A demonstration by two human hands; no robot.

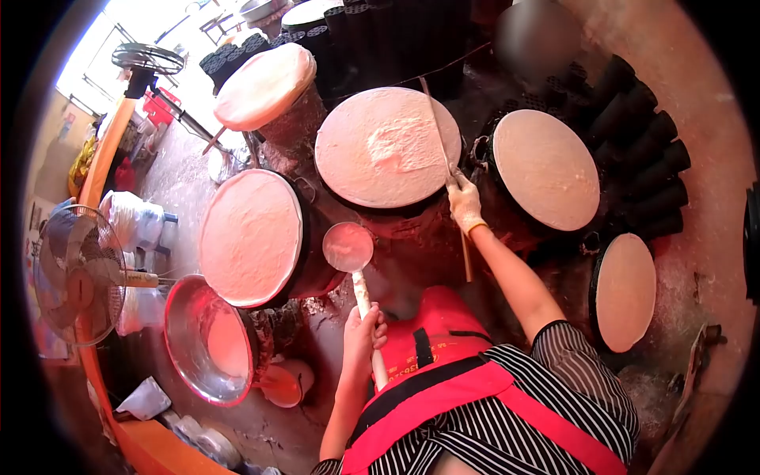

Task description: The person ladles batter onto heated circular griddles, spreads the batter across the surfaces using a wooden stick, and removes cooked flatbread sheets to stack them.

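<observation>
From close above, one wide-angle head camera looks forward and down.

Shiny metal basin (pixel 184 342), rough batter (pixel 396 142), wooden stick (pixel 437 129), cloth shirt (pixel 584 392)

A small food workshop, by the look of it. A broad, round sheet of pale batter (pixel 348 154) covers a dark-rimmed hotplate (pixel 388 211) ahead of the right hand (pixel 465 204), with similar rounds to both sides. Black, cylindrical coal briquettes (pixel 657 158) crowd together beyond that hand, to its right. The left hand (pixel 364 336) holds a long-handled, round-bowled ladle (pixel 348 247); left of it sit a wide, shiny metal basin (pixel 184 324) of batter and, farther off, a round, caged electric fan (pixel 79 277)
</observation>
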